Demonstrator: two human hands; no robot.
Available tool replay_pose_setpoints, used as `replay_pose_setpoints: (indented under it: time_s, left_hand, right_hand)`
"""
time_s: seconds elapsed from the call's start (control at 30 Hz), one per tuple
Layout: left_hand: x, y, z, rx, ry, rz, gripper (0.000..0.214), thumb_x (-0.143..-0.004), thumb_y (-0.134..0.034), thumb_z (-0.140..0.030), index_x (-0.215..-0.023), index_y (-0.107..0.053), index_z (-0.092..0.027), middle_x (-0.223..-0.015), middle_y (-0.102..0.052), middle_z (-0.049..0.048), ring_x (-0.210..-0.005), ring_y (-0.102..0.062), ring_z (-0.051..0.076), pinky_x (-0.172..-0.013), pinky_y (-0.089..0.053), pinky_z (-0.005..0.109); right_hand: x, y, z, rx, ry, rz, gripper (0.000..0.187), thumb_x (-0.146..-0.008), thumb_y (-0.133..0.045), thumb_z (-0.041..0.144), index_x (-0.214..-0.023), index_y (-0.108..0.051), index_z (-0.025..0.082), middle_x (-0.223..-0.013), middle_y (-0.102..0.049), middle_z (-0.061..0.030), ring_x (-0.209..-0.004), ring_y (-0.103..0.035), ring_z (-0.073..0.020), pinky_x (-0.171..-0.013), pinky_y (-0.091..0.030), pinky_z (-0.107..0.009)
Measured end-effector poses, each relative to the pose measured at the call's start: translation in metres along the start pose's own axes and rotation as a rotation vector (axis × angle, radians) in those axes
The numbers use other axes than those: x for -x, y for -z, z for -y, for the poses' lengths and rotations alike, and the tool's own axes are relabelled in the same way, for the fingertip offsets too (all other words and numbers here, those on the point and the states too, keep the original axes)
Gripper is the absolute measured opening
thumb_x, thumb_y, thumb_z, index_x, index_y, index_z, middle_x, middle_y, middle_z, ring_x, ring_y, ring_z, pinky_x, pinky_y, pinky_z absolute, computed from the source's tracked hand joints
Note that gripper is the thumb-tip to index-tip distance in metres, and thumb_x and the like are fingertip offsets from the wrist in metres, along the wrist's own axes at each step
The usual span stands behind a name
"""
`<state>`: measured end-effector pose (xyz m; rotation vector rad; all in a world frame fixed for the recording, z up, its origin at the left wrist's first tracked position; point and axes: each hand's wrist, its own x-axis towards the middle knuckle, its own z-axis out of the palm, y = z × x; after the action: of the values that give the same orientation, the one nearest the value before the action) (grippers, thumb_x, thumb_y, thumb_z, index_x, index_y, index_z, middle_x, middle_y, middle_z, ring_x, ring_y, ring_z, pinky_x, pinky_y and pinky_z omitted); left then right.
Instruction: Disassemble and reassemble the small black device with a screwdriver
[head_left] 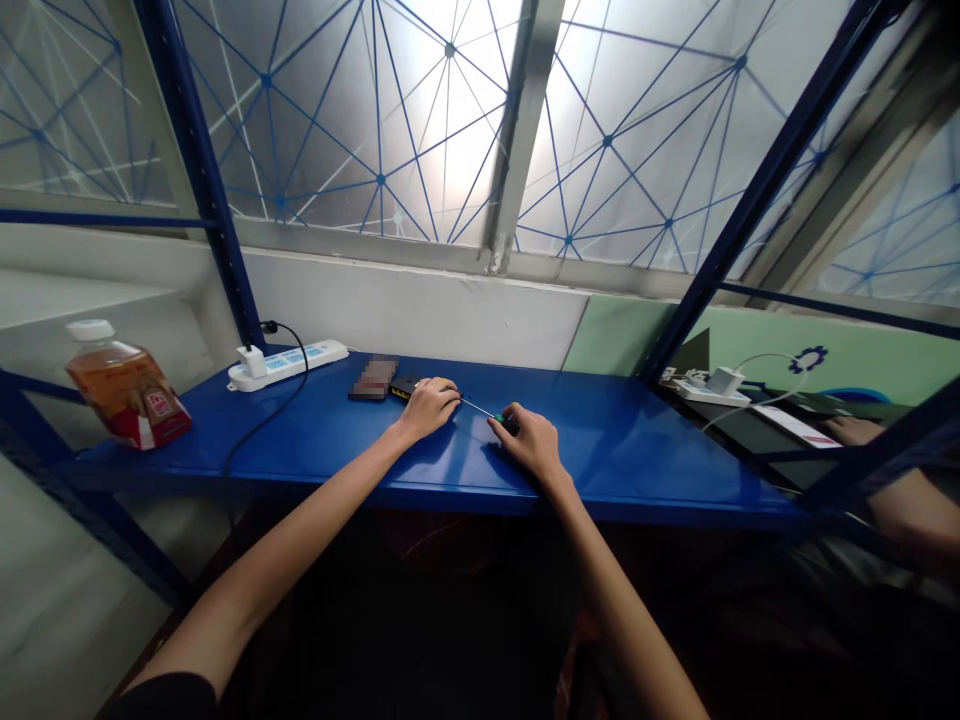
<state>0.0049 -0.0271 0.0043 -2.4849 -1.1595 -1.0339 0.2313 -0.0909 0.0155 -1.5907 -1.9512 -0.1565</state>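
Observation:
My left hand (430,405) rests with curled fingers on a small black device (406,387) lying on the blue shelf top (615,450), pressing it down. My right hand (527,440) is closed round the green-and-black handle of a thin screwdriver (480,408). Its metal shaft points left toward the device under my left fingers. A dark flat object (373,377) lies just left of the device.
A white power strip (287,362) with a plugged adapter and black cable lies at the back left. A bottle of amber drink (124,390) stands at the left edge. Blue rack uprights (202,180) flank the shelf. Another person's arm (900,500) and a charger (721,383) are on the right.

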Motion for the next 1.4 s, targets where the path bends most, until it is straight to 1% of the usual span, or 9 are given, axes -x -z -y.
replay_pose_setpoints:
  time_s: [0.13, 0.27, 0.37, 0.53, 0.77, 0.97, 1.07, 1.2, 1.4]
  left_hand:
    - [-0.009, 0.002, 0.000, 0.015, 0.032, 0.079, 0.024, -0.095, -0.051, -0.022, -0.094, -0.075, -0.020, -0.109, -0.071, 0.0071, -0.105, -0.062, 0.022, -0.095, -0.044, 0.038]
    - [-0.032, 0.000, -0.002, -0.020, 0.068, 0.223, 0.026, -0.093, -0.050, -0.022, -0.100, -0.076, -0.022, -0.114, -0.070, 0.0067, -0.108, -0.060, 0.023, -0.097, -0.043, 0.037]
    - [-0.050, -0.007, -0.006, -0.070, 0.110, 0.350, 0.026, -0.091, -0.052, -0.022, -0.103, -0.075, -0.023, -0.117, -0.069, 0.0070, -0.113, -0.058, 0.025, -0.099, -0.040, 0.040]
    - [-0.065, -0.021, -0.014, -0.087, 0.145, 0.436, 0.023, -0.086, -0.057, -0.020, -0.099, -0.076, -0.025, -0.110, -0.072, 0.0070, -0.107, -0.060, 0.027, -0.097, -0.040, 0.045]
    - [-0.066, -0.027, -0.016, -0.146, 0.239, 0.434, 0.026, -0.087, -0.054, -0.017, -0.097, -0.077, -0.021, -0.109, -0.071, 0.0129, -0.114, -0.055, 0.032, -0.099, -0.036, 0.052]
    - [-0.071, -0.031, -0.010, -0.118, 0.290, 0.490, 0.024, -0.085, -0.056, -0.019, -0.094, -0.078, -0.024, -0.104, -0.074, 0.0084, -0.105, -0.064, 0.026, -0.091, -0.046, 0.038]
    - [-0.073, -0.032, -0.009, -0.109, 0.323, 0.499, 0.027, -0.084, -0.056, -0.018, -0.099, -0.077, -0.023, -0.105, -0.075, 0.0086, -0.100, -0.067, 0.024, -0.085, -0.049, 0.031]
    - [-0.076, -0.036, -0.012, -0.087, 0.332, 0.499, 0.028, -0.083, -0.056, -0.017, -0.102, -0.076, -0.023, -0.104, -0.075, 0.0091, -0.098, -0.069, 0.024, -0.083, -0.051, 0.031]
    - [-0.081, -0.047, -0.028, -0.028, 0.283, 0.486, 0.025, -0.084, -0.058, -0.019, -0.098, -0.077, -0.025, -0.102, -0.075, 0.0070, -0.102, -0.068, 0.024, -0.085, -0.051, 0.031]
  right_hand:
    - [-0.001, 0.001, -0.001, 0.013, -0.108, -0.060, 0.031, -0.089, -0.056, 0.052, -0.088, -0.064, 0.022, -0.082, -0.071, -0.0035, -0.072, -0.061, -0.0166, -0.057, -0.024, -0.024]
    - [-0.001, 0.002, -0.002, 0.029, -0.211, -0.096, 0.032, -0.090, -0.055, 0.053, -0.086, -0.064, 0.022, -0.077, -0.069, -0.0037, -0.068, -0.058, -0.0157, -0.056, -0.021, -0.024]
    - [-0.001, 0.003, -0.003, 0.037, -0.258, -0.103, 0.033, -0.089, -0.055, 0.053, -0.085, -0.063, 0.022, -0.076, -0.069, -0.0038, -0.066, -0.057, -0.0151, -0.056, -0.020, -0.024]
    - [0.000, 0.006, -0.002, 0.041, -0.292, -0.107, 0.032, -0.089, -0.056, 0.052, -0.084, -0.064, 0.021, -0.077, -0.069, -0.0044, -0.066, -0.058, -0.0151, -0.056, -0.020, -0.024]
    - [-0.001, 0.004, -0.005, 0.056, -0.305, -0.094, 0.033, -0.090, -0.055, 0.053, -0.084, -0.065, 0.022, -0.076, -0.069, -0.0039, -0.068, -0.058, -0.0153, -0.056, -0.021, -0.025]
    - [-0.001, 0.002, -0.007, 0.062, -0.318, -0.083, 0.034, -0.089, -0.055, 0.054, -0.085, -0.066, 0.022, -0.078, -0.069, -0.0040, -0.069, -0.059, -0.0158, -0.056, -0.022, -0.025]
    - [-0.001, 0.000, -0.008, 0.065, -0.314, -0.079, 0.035, -0.089, -0.055, 0.055, -0.085, -0.066, 0.022, -0.077, -0.069, -0.0037, -0.069, -0.059, -0.0158, -0.056, -0.022, -0.025]
    - [-0.001, -0.001, -0.010, 0.061, -0.302, -0.075, 0.035, -0.089, -0.054, 0.055, -0.085, -0.066, 0.022, -0.077, -0.069, -0.0043, -0.068, -0.060, -0.0159, -0.056, -0.022, -0.025]
    - [-0.002, 0.001, -0.009, 0.059, -0.341, -0.106, 0.036, -0.089, -0.054, 0.055, -0.085, -0.067, 0.022, -0.078, -0.070, -0.0053, -0.070, -0.061, -0.0178, -0.056, -0.022, -0.026]
